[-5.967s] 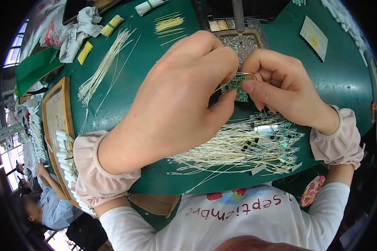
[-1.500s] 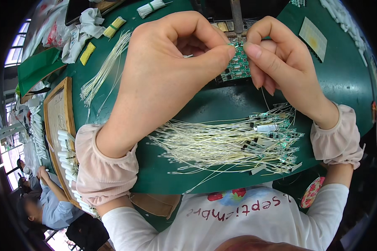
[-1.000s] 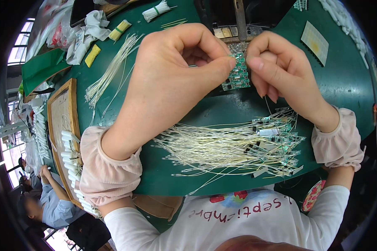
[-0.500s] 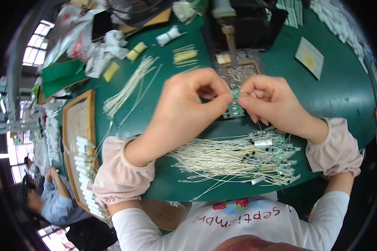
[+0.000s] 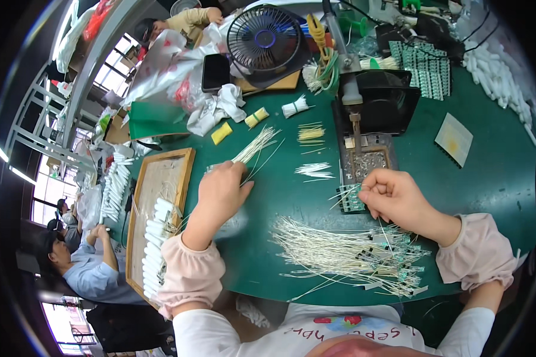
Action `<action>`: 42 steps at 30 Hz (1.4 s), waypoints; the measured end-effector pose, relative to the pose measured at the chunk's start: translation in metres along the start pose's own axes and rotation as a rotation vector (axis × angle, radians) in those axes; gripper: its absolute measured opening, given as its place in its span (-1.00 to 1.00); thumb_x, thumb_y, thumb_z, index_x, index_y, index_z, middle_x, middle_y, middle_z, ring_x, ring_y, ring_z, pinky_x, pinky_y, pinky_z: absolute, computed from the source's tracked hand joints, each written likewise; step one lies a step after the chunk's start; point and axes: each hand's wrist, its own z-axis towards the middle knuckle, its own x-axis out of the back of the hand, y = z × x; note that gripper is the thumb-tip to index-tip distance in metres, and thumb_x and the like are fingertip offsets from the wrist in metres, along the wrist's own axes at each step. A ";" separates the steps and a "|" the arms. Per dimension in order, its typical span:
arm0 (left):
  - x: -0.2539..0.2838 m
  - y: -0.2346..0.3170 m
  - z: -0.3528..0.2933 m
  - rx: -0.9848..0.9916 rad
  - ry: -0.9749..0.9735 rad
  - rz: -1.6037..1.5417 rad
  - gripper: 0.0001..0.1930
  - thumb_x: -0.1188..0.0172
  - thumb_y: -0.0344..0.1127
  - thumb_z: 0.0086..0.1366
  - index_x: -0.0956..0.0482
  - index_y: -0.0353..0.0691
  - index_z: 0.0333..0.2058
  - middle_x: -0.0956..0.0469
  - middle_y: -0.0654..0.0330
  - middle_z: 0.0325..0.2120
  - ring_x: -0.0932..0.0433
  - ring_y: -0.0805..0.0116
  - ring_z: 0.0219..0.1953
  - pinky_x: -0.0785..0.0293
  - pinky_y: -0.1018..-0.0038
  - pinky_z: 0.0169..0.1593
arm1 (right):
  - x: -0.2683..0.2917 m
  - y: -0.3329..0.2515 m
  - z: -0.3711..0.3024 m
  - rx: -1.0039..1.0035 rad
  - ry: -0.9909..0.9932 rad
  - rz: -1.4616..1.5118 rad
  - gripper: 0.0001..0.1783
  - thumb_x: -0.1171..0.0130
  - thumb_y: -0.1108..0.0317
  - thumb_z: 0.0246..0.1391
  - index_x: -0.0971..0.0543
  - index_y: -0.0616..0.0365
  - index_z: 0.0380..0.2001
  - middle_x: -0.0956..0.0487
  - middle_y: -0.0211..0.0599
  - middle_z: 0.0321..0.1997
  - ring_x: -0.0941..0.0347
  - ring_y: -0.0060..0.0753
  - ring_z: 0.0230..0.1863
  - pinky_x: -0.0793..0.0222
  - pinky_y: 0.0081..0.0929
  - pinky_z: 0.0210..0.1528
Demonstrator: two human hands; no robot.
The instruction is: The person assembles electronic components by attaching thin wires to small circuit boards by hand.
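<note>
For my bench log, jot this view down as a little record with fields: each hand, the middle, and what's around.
Left hand: at the lower end of the long white wires; grip unclear
Right hand: thumb and forefinger together at the right edge of the green circuit board
Near edge: pile of wired boards
Between the hands: short white wires, yellow wires beyond
Far side: black fan
Left side: wooden frame holding white tubes
</note>
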 end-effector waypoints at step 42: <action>0.022 0.050 -0.022 -0.370 -0.191 -0.092 -0.88 -0.10 -0.56 -0.06 -0.43 -0.28 -0.47 -0.41 0.10 -0.49 -0.43 0.12 -0.33 -0.43 0.32 -0.30 | -0.002 0.007 0.000 0.020 0.019 -0.039 -0.90 -0.10 0.40 0.11 -0.45 0.20 -0.42 -0.44 -0.47 -0.70 -0.19 -0.80 -0.75 -0.02 -0.76 -0.72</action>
